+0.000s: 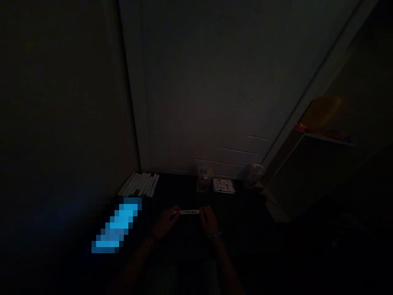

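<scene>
A white marker point(189, 212) with dark print on its barrel lies level between my two hands, above the dark tabletop point(181, 188). My left hand point(166, 221) pinches its left end between thumb and fingers. At the other end, my right hand point(209, 219) grips it the same way; a bracelet circles that wrist. Dim light hides the finer detail of the fingers. Beyond my hands stand a clear container of colourful pens point(204, 180) and a flat white pack of markers point(224, 185).
A row of white markers point(139, 184) lies at the back left. Nearer on the left glows a blurred-out blue screen point(118, 225). Another clear container point(254, 175) stands at the back right, by a shelf unit point(297, 172). A pale panel point(199, 90) rises behind the table.
</scene>
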A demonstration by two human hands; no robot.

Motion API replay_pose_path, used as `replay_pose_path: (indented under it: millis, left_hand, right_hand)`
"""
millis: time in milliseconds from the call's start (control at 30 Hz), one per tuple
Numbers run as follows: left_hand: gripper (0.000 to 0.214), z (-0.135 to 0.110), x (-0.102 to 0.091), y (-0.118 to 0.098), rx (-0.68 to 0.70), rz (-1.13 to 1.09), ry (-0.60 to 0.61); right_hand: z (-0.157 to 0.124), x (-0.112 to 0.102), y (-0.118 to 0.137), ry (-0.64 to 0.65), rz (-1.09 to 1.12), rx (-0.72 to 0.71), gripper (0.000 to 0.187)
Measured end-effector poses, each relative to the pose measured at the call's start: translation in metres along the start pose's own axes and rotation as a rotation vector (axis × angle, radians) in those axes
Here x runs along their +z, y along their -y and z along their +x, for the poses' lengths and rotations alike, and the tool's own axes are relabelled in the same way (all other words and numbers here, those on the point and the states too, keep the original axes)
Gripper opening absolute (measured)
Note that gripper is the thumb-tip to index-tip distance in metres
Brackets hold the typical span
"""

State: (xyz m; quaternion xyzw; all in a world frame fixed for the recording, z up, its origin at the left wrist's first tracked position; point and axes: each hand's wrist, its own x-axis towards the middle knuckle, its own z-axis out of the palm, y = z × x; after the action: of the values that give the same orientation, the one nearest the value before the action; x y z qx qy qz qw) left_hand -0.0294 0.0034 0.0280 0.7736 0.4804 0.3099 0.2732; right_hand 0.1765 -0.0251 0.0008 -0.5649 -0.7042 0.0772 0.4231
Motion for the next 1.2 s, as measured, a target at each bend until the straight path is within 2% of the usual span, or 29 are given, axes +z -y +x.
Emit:
replay_pose_path:
  millis: [467, 700, 833, 933, 1067, 1200]
  left_hand:
    - [0.031, 0.002, -0.001, -0.005, -0.064, -0.004, 0.011]
    - [0.034, 0.002, 0.000, -0.001, -0.030, 0.023, -0.009]
    - [0.034, 0.006, 0.002, 0.004, -0.057, 0.038, -0.004]
    - [0.035, 0.010, 0.006, 0.014, -0.066, 0.039, -0.055]
    - [0.036, 0.014, 0.011, 0.024, -0.045, 0.013, -0.090]
    - [0.035, 0.014, 0.008, 0.021, -0.066, -0.004, -0.061]
  right_hand:
    - [0.002, 0.000, -0.001, -0.014, 0.018, 0.020, 0.020]
    - [0.007, 0.004, -0.005, -0.020, 0.076, 0.066, 0.022]
    - [0.016, 0.006, -0.012, -0.047, 0.203, 0.148, 0.024]
    - [0.022, 0.010, -0.021, -0.066, 0.293, 0.234, 0.030]
    - [0.025, 0.016, -0.028, -0.092, 0.255, 0.245, 0.032]
    - [0.022, 0.023, -0.027, -0.142, 0.145, 0.245, 0.035]
